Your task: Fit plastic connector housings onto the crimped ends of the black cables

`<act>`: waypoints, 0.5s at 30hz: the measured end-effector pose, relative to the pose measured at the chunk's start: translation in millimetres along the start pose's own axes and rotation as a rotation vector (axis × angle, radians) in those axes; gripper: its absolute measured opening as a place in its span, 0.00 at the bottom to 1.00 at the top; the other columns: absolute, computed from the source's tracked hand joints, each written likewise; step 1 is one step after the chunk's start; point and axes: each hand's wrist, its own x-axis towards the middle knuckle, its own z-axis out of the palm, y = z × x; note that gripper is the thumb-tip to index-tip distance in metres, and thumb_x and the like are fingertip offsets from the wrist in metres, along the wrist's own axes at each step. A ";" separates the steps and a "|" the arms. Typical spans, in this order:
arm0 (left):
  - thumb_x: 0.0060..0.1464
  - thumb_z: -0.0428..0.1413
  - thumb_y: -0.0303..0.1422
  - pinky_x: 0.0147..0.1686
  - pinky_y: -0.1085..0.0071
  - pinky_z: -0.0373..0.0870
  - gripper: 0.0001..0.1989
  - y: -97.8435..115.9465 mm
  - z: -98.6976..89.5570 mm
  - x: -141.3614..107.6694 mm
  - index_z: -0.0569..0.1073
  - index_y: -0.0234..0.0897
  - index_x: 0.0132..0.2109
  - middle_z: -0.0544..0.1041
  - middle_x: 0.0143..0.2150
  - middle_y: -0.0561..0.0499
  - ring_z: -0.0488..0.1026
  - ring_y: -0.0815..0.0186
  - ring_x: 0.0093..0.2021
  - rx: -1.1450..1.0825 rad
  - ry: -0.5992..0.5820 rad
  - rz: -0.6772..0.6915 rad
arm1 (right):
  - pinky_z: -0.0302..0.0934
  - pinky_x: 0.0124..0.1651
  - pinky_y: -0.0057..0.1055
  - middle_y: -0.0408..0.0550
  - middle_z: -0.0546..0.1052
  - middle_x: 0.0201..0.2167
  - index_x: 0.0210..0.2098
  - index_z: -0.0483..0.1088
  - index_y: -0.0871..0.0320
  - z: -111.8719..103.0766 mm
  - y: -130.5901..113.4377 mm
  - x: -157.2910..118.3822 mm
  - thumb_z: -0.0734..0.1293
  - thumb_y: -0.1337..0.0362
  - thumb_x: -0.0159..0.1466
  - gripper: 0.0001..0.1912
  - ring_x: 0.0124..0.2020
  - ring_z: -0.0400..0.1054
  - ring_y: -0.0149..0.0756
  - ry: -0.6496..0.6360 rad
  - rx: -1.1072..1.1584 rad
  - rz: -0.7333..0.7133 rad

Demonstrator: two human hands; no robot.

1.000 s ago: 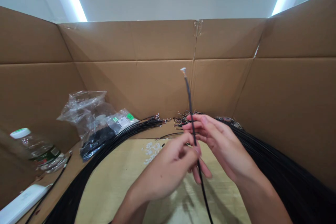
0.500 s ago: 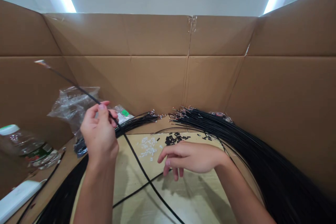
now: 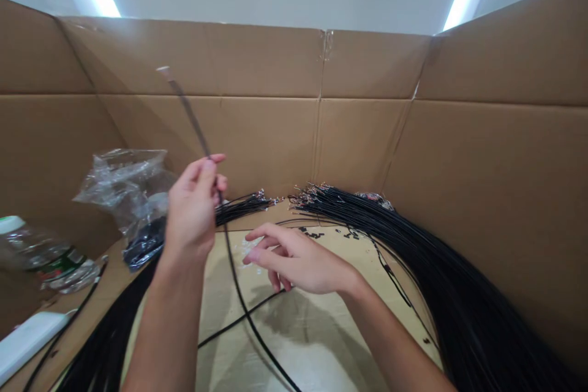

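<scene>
My left hand is closed around a black cable, pinching it between thumb and fingers. The cable's upper end rises above the hand and carries a small white connector, blurred by motion. Below, the cable runs down across the yellowish board. My right hand hovers over the board with bent fingers apart and nothing seen in them. Near its fingertips are small white pieces, partly hidden by the hand. A crossing length of black cable passes out of sight beneath its fingers.
Thick bundles of black cables curve along the right, with more on the left. Small black pieces lie on the board. Clear plastic bags, a bottle and a white case stand left. Cardboard walls surround everything.
My left hand has moved up and right, swinging the connector end up and right, so the cable stands steeper. My right hand has shifted left toward the white pieces. The view has turned slightly.
</scene>
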 end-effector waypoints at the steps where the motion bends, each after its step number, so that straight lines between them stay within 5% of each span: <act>1: 0.73 0.61 0.32 0.21 0.77 0.54 0.07 2.4 7.4 -2.3 0.83 0.36 0.46 0.72 0.24 0.57 0.59 0.74 0.21 0.025 -0.081 0.011 | 0.64 0.23 0.22 0.51 0.83 0.50 0.60 0.70 0.55 9.2 -4.1 3.0 0.69 0.52 0.76 0.19 0.22 0.70 0.24 0.000 0.063 -0.029; 5: 0.65 0.67 0.44 0.21 0.74 0.60 0.16 15.9 21.3 -14.7 0.86 0.37 0.52 0.80 0.33 0.50 0.64 0.72 0.21 0.179 -0.370 0.018 | 0.55 0.17 0.22 0.45 0.82 0.37 0.48 0.70 0.56 30.1 -16.3 11.8 0.71 0.48 0.73 0.17 0.17 0.65 0.24 0.162 0.336 -0.178; 8: 0.65 0.64 0.52 0.33 0.69 0.74 0.25 29.7 4.3 -20.3 0.86 0.38 0.56 0.85 0.43 0.43 0.78 0.63 0.32 0.332 -0.521 0.007 | 0.49 0.18 0.21 0.39 0.76 0.28 0.43 0.70 0.56 24.3 -22.0 4.7 0.70 0.45 0.73 0.19 0.16 0.59 0.23 0.346 0.418 -0.247; 11: 0.64 0.62 0.58 0.45 0.64 0.77 0.28 37.1 -38.2 -16.1 0.86 0.40 0.55 0.86 0.47 0.41 0.82 0.54 0.45 0.560 -0.589 -0.013 | 0.49 0.19 0.22 0.39 0.75 0.29 0.46 0.73 0.56 6.2 -30.0 -17.3 0.72 0.47 0.72 0.18 0.18 0.58 0.23 0.491 0.488 -0.289; 15: 0.59 0.66 0.56 0.45 0.62 0.79 0.25 21.1 -119.2 -2.1 0.86 0.40 0.48 0.87 0.46 0.43 0.82 0.54 0.44 1.005 -0.607 -0.190 | 0.55 0.21 0.21 0.43 0.73 0.29 0.40 0.81 0.58 -15.5 -41.0 -50.8 0.77 0.57 0.68 0.10 0.22 0.60 0.24 0.759 0.619 -0.340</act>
